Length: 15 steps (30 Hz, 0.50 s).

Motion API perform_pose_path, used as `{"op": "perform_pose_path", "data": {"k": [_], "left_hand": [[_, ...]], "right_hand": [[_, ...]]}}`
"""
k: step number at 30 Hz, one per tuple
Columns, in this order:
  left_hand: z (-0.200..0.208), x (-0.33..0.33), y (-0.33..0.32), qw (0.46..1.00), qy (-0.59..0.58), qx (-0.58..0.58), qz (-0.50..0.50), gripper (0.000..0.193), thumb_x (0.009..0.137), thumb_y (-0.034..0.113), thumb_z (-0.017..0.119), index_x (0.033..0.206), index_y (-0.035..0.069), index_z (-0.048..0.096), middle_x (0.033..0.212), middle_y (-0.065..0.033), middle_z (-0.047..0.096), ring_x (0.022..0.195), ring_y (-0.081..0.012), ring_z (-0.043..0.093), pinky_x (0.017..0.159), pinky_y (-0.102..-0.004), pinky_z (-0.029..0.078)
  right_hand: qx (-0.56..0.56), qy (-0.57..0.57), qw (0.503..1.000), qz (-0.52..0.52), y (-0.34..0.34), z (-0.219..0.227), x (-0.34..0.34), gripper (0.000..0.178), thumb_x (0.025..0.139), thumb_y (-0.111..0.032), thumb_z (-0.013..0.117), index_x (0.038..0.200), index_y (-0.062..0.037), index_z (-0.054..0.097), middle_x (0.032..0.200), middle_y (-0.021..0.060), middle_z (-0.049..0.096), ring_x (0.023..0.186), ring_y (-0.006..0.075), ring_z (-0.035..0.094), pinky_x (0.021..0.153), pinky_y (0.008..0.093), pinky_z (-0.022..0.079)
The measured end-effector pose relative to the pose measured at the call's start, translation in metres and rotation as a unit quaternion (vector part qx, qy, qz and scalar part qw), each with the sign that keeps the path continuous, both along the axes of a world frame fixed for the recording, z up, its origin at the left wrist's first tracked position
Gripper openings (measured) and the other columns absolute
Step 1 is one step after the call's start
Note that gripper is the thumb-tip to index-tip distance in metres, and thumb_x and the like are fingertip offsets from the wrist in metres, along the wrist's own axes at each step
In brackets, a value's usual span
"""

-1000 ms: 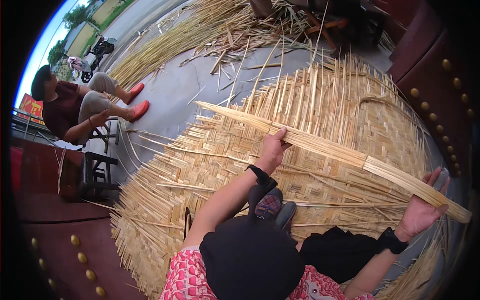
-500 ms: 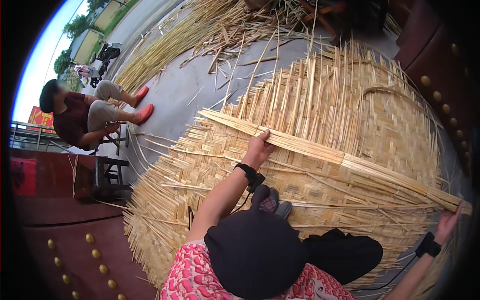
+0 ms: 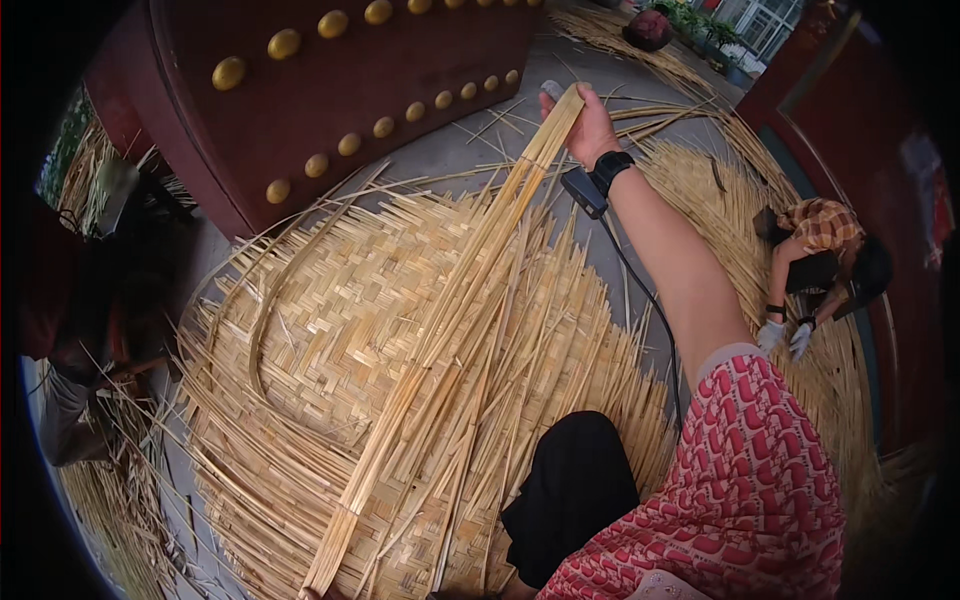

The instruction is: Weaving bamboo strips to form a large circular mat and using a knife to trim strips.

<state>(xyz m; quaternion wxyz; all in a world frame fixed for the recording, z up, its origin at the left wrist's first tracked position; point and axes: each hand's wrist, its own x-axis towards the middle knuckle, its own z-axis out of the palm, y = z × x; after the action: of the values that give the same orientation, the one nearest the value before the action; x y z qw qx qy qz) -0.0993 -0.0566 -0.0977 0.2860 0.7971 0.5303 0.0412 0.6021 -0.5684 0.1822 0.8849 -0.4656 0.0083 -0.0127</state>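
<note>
My right hand is stretched far forward, its fingers closed round the far end of a long flat bundle of split bamboo strips. Something grey covers one fingertip. The bundle slants down to the lower left edge of the picture, lying across a large round woven bamboo mat. The mat's herringbone weave shows at the left, while many loose strip ends stick out along its rim. My left hand is outside the picture. A black band with a small box and a cable sits on my right wrist.
A dark red door panel with gold studs stands beyond the mat. At the right, a person in white gloves bends over loose strips. Another person sits in shadow at the left. My black-clad knee is by the mat's near edge.
My view has swung to the right, bringing the studded panel ahead. The right hand still grips the bundle's end. My left hand, earlier on the bundle's other part, has left the picture.
</note>
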Motion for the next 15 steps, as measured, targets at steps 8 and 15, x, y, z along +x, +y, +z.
{"op": "perform_pose_path", "data": {"k": [8, 15], "left_hand": [[-0.022, -0.041, 0.025, 0.999, 0.007, 0.029, -0.01, 0.046, 0.09, 0.038, 0.066, 0.113, -0.002, 0.067, 0.076, -0.0163, 0.07, 0.065, -0.0319, 0.068, 0.058, -0.0395, 0.055], [-0.032, -0.046, 0.038, 0.999, 0.006, 0.035, -0.013, 0.046, 0.09, 0.038, 0.065, 0.115, -0.002, 0.066, 0.077, -0.0166, 0.07, 0.067, -0.0317, 0.069, 0.06, -0.0395, 0.056]], "right_hand": [[-0.336, -0.026, 0.941, 0.039, -0.02, -0.104, 0.059, 0.031, 0.084, -0.017, 0.077, 0.113, -0.0092, 0.066, 0.099, 0.0017, 0.066, 0.086, 0.0114, 0.058, 0.066, 0.0281, 0.043], [-0.306, 0.082, 0.948, 0.033, -0.022, -0.169, 0.069, 0.033, 0.086, 0.002, 0.067, 0.116, -0.0107, 0.06, 0.096, 0.0003, 0.059, 0.076, 0.0078, 0.057, 0.056, 0.0216, 0.043]]}}
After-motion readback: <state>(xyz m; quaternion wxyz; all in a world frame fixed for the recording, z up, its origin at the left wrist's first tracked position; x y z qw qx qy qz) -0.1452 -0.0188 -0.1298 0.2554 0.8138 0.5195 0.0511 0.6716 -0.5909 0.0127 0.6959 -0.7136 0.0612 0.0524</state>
